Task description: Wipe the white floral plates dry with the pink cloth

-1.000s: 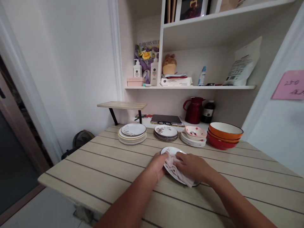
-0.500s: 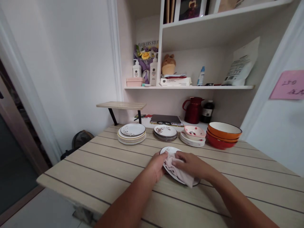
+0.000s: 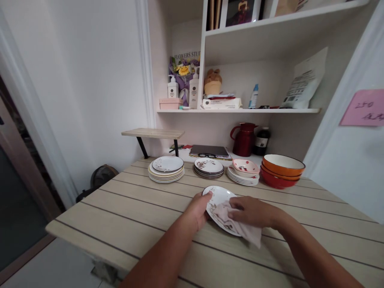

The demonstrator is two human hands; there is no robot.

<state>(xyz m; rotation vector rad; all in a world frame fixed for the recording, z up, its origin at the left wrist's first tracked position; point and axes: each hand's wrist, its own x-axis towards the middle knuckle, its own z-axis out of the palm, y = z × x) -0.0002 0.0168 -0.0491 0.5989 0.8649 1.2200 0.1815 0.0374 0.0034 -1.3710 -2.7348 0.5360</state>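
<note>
A white plate with a dark rim and brown floral print is tilted above the front middle of the table. My left hand grips its left edge, thumb on the upper face. On the plate's lower right part lies a pale pink cloth, one corner hanging past the rim. My right hand is closed on this cloth and presses it against the plate. The underside of the plate and my left fingers beneath it are hidden.
Behind stand a left plate stack, a middle plate stack, small dishes topped by a pink bowl, and orange and red bowls. A red jug and a small riser are farther back.
My right hand and the cloth have slid right and slightly down across the plate, uncovering more of its print. My left hand keeps its hold.
</note>
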